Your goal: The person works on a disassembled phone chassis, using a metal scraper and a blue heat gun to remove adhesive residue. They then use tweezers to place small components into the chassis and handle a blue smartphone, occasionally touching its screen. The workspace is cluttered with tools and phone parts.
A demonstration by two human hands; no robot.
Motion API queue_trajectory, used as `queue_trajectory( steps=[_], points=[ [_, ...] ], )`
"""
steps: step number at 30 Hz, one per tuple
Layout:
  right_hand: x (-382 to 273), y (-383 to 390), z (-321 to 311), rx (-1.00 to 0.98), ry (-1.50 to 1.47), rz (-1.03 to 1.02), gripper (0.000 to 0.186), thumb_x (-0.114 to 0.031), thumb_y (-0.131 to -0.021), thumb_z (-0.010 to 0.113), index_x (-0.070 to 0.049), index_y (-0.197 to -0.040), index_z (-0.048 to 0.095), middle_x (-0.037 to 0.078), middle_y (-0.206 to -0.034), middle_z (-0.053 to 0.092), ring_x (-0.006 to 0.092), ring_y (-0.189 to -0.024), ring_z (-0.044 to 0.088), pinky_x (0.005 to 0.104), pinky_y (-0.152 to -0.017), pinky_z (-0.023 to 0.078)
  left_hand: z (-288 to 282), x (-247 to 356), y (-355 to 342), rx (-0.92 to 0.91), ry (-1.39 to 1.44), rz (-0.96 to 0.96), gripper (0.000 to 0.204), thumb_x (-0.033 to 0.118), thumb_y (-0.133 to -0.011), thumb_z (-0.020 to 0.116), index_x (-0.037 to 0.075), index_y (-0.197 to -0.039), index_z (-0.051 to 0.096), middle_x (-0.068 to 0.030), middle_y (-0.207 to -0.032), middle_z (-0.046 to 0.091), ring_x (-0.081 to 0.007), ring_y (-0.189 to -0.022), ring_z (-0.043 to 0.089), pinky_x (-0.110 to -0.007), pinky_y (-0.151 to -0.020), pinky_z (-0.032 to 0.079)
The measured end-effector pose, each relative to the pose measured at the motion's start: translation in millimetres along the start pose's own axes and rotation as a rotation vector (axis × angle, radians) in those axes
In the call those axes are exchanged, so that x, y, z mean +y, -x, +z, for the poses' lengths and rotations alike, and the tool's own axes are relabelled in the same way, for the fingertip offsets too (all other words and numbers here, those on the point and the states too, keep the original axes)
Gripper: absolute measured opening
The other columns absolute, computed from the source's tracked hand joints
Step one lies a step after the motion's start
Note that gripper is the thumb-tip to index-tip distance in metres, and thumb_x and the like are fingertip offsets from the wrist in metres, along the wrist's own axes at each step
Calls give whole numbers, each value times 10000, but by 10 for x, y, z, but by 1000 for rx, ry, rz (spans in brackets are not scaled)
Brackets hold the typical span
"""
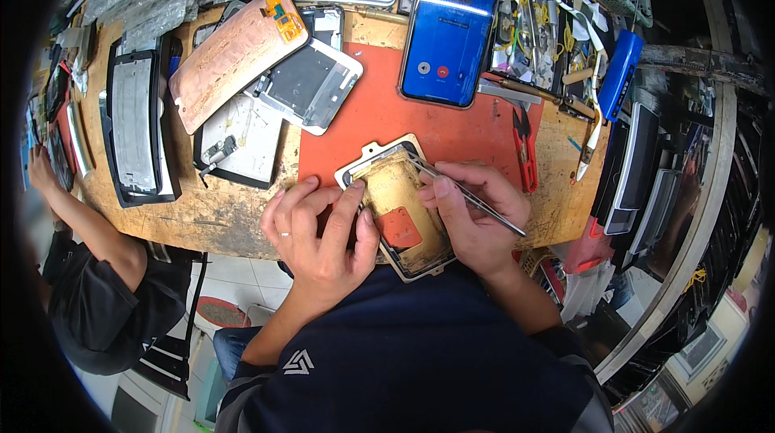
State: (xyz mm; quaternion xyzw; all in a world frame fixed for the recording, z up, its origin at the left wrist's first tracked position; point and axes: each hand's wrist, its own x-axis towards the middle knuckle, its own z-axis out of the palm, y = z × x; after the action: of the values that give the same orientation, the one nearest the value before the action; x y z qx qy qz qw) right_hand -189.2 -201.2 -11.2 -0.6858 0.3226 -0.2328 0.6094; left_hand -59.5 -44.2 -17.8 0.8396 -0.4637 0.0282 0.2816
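Low over the bench's front edge, a gold-coloured metal mould [423,205] with end tabs lies tilted, a thin dark phone frame around its inside edge. A square orange-red opening or patch [400,227] shows in its lower part. My left hand [319,235] grips the mould's left side, index finger and thumb on the rim. In my right hand [484,211] are metal tweezers [500,217], pinched between thumb and fingers. Their tips touch or hover just over the frame's upper right corner; I cannot tell which.
Behind the mould, a phone with a lit blue screen [449,29] lies on a red mat [363,114]. Phone parts and a copper-coloured panel [238,62] are piled left. Red-handled cutters [526,154] and a blue device [621,75] lie right. Another person's arm [89,215] reaches in at left.
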Motion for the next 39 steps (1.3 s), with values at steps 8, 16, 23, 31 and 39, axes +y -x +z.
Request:
queue_trajectory(
  steps=[8,16,23,31,39],
  points=[
    [-5,3,3,-2,23,6,175,38,-1046,658,101,-1207,689,206,-1087,779,173,-903,784,282,-804,657,2,5,6,-1,7,-14,335,161,-848,763,89,-1173,797,-68,-1061,684,-322,-1174,614,-489,-1090,393],
    [1,-13,-15,-24,40,-62,151,56,-1042,644,96,-1177,701,192,-1061,777,164,-869,770,276,-787,627,-9,7,0,-4,-5,-9,330,175,-853,767,92,-1170,802,-66,-1061,687,-317,-1180,620,-484,-1093,392],
    [-20,-40,-37,-57,81,-157,123,32,-1006,706,72,-1121,726,181,-988,796,182,-860,769,303,-783,610,-5,1,10,-8,3,-17,332,179,-859,763,89,-1176,803,-65,-1060,690,-314,-1183,620,-481,-1094,390],
    [0,-42,-68,-72,32,-181,143,60,-939,764,74,-1081,756,192,-982,801,200,-822,790,287,-719,621,-5,-3,12,-2,4,-9,351,180,-852,767,89,-1188,813,-53,-1060,692,-298,-1179,619,-479,-1098,377],
    [-111,138,-415,180,-242,-94,131,-7,-1044,667,89,-1123,707,225,-1034,767,207,-843,763,326,-778,625,-13,-11,20,37,75,-24,245,102,-879,746,51,-1118,754,-83,-1067,724,-322,-1180,659,-484,-1121,365]
  ],
)
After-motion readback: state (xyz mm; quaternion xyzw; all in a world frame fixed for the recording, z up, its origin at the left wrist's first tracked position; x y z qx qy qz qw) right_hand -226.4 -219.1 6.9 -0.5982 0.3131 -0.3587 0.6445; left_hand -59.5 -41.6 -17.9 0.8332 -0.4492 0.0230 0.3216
